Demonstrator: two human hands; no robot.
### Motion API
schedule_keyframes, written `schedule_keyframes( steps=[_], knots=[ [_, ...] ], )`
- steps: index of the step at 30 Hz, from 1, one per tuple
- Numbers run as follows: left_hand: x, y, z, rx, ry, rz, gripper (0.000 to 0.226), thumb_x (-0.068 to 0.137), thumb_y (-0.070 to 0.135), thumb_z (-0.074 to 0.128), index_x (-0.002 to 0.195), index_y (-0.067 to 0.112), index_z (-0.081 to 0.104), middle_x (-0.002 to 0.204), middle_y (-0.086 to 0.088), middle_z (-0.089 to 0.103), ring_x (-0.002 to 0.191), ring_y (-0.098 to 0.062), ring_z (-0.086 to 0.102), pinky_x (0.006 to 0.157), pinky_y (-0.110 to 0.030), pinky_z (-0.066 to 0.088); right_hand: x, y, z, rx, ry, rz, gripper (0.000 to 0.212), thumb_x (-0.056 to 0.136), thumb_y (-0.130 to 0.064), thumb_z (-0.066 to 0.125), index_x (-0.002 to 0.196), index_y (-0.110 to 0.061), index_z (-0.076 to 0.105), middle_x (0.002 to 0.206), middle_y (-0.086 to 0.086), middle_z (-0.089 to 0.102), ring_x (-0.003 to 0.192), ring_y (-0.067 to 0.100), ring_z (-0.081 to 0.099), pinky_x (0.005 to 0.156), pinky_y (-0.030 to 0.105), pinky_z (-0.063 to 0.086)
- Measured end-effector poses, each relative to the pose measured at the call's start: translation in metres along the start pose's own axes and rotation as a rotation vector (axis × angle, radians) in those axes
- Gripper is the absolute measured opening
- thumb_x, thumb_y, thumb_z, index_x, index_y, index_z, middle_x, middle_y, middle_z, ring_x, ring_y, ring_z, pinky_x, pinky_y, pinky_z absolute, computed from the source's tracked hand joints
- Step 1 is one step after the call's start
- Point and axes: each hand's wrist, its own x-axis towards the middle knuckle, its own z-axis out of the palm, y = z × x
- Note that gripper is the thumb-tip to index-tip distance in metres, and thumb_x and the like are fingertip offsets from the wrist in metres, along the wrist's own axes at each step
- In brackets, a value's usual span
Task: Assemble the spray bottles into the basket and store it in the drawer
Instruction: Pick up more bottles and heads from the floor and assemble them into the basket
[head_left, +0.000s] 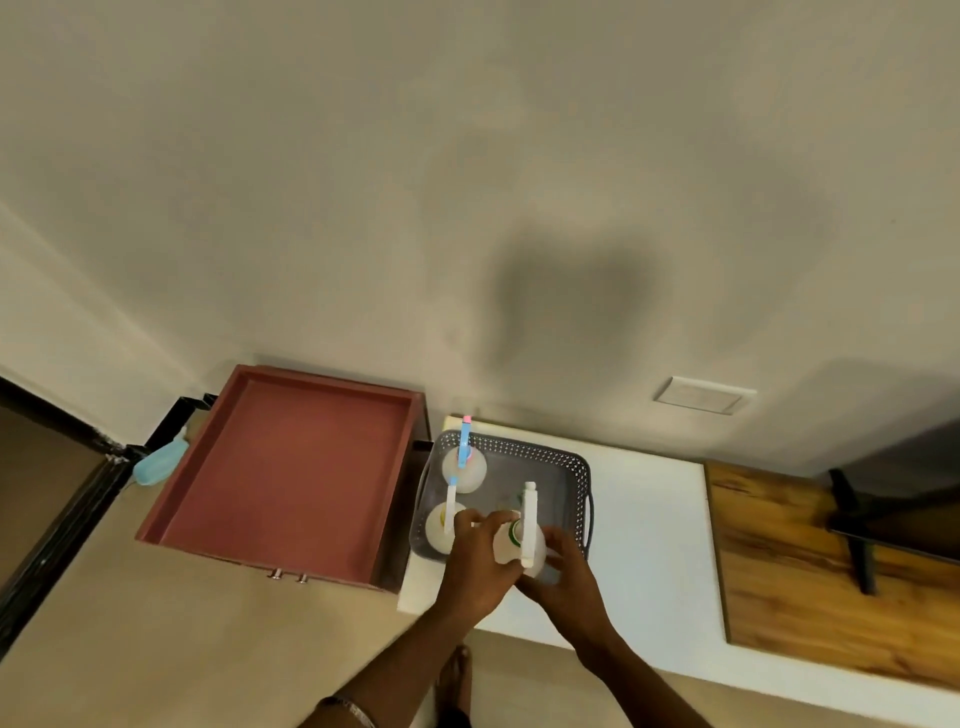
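**Both hands on the third spray bottle at the basket's near edge**

Your fingers (470, 519) on the left hand (480, 561) were curled around the shoulder of a white spray bottle (527, 551), and the fingers (563, 543) of your right hand (563, 577) wrapped its other side, so the bottle sat pinched between both hands. Its white trigger head (529, 519) stood up between your knuckles, with a green collar just below it. You held the bottle at the near rim of the grey perforated basket (566, 467); whether its base touched the basket floor could not be told, since your hands covered it.

Just beyond your left fingertips, inside the basket, stood a bottle with a white and yellow sprayer (445, 522). Farther from your fingers, in the basket's far left corner, stood a bottle with a blue sprayer (464, 462). Both were upright.

The basket rested on a white countertop (649, 545) that ran under your right wrist. To the left of your left hand, the red-brown drawer (291, 467) stood pulled open, its two metal knobs (288, 576) facing you. Beyond the drawer's far left side lay a pale blue object (156, 465), too blurred to identify. Well to the right of your right hand lay a wooden board (810, 571).
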Motion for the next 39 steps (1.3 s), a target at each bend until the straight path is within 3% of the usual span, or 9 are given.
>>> schedule_keyframes(
  steps=[5, 8, 15, 20, 22, 25, 31, 36, 39],
  knots=[
    [0.041, -0.024, 0.022, 0.023, -0.012, -0.035, 0.052, 0.081, 0.028, 0.076, 0.129, 0.026, 0.056, 0.124, -0.002, 0.046, 0.115, -0.019, 0.053, 0.096, -0.014, 0.043, 0.044, 0.015, 0.010, -0.009, -0.007, 0.066, 0.066, 0.072, -0.017, 0.087, 0.125, -0.037, 0.053, 0.124, -0.013, 0.062, 0.115, 0.009, 0.058, 0.097, 0.035, 0.054],
    [0.060, -0.038, 0.035, 0.006, -0.031, -0.066, 0.052, 0.083, 0.015, 0.074, 0.132, 0.021, 0.055, 0.132, -0.004, 0.043, 0.124, -0.022, 0.050, 0.108, -0.028, 0.044, 0.067, 0.030, 0.017, -0.014, 0.011, 0.121, 0.063, 0.071, -0.012, 0.086, 0.118, -0.039, 0.053, 0.120, -0.014, 0.063, 0.112, 0.007, 0.060, 0.093, 0.036, 0.057],
    [0.079, -0.069, 0.061, -0.018, -0.057, -0.187, 0.061, 0.087, 0.006, 0.068, 0.142, 0.015, 0.045, 0.148, -0.006, 0.040, 0.135, -0.023, 0.044, 0.111, -0.029, 0.037, 0.100, 0.060, 0.034, -0.051, 0.005, 0.175, 0.056, 0.070, -0.009, 0.087, 0.100, -0.044, 0.056, 0.098, -0.029, 0.068, 0.094, -0.007, 0.065, 0.073, 0.017, 0.056],
    [0.095, -0.087, 0.073, -0.035, -0.083, -0.226, 0.057, 0.090, 0.002, 0.061, 0.143, 0.014, 0.044, 0.149, -0.005, 0.040, 0.137, -0.020, 0.042, 0.106, -0.015, 0.031, 0.117, 0.077, 0.043, -0.020, -0.029, 0.247, 0.061, 0.076, -0.007, 0.082, 0.117, -0.039, 0.050, 0.111, -0.017, 0.061, 0.104, 0.008, 0.062, 0.089, 0.035, 0.057],
    [0.099, -0.092, 0.078, -0.026, -0.093, -0.229, 0.055, 0.093, 0.005, 0.059, 0.144, 0.015, 0.043, 0.151, -0.004, 0.036, 0.138, -0.020, 0.040, 0.108, -0.017, 0.031, 0.123, 0.083, 0.045, -0.019, -0.048, 0.263, 0.062, 0.078, -0.006, 0.080, 0.129, -0.026, 0.050, 0.117, -0.008, 0.061, 0.110, 0.016, 0.061, 0.094, 0.039, 0.056],
    [0.103, -0.100, 0.084, 0.001, -0.110, -0.228, 0.056, 0.093, 0.007, 0.059, 0.146, 0.016, 0.041, 0.155, -0.005, 0.030, 0.141, -0.022, 0.036, 0.114, -0.027, 0.031, 0.130, 0.091, 0.047, -0.019, -0.062, 0.276, 0.063, 0.078, -0.001, 0.079, 0.128, -0.025, 0.048, 0.114, -0.011, 0.060, 0.109, 0.017, 0.059, 0.095, 0.038, 0.055],
    [0.105, -0.113, 0.094, 0.025, -0.124, -0.238, 0.059, 0.094, 0.007, 0.059, 0.147, 0.018, 0.038, 0.158, -0.006, 0.026, 0.144, -0.025, 0.031, 0.115, -0.031, 0.029, 0.134, 0.105, 0.047, -0.014, -0.105, 0.328, 0.071, 0.078, -0.001, 0.079, 0.136, -0.021, 0.043, 0.123, -0.004, 0.055, 0.117, 0.019, 0.054, 0.100, 0.040, 0.052],
    [0.107, -0.119, 0.098, 0.037, -0.110, -0.231, 0.061, 0.093, 0.007, 0.060, 0.148, 0.019, 0.037, 0.158, -0.007, 0.025, 0.144, -0.026, 0.031, 0.115, -0.033, 0.031, 0.137, 0.113, 0.047, 0.019, -0.114, 0.333, 0.068, 0.080, 0.002, 0.076, 0.126, -0.034, 0.042, 0.116, -0.021, 0.054, 0.112, 0.013, 0.054, 0.097, 0.033, 0.051],
    [0.106, -0.122, 0.099, 0.044, -0.109, -0.239, 0.063, 0.092, 0.006, 0.061, 0.148, 0.019, 0.036, 0.159, -0.006, 0.023, 0.145, -0.026, 0.030, 0.114, -0.032, 0.031, 0.137, 0.114, 0.048, 0.014, -0.109, 0.346, 0.071, 0.081, 0.002, 0.075, 0.137, -0.025, 0.040, 0.124, -0.010, 0.052, 0.120, 0.014, 0.049, 0.100, 0.031, 0.047]
  ],
)
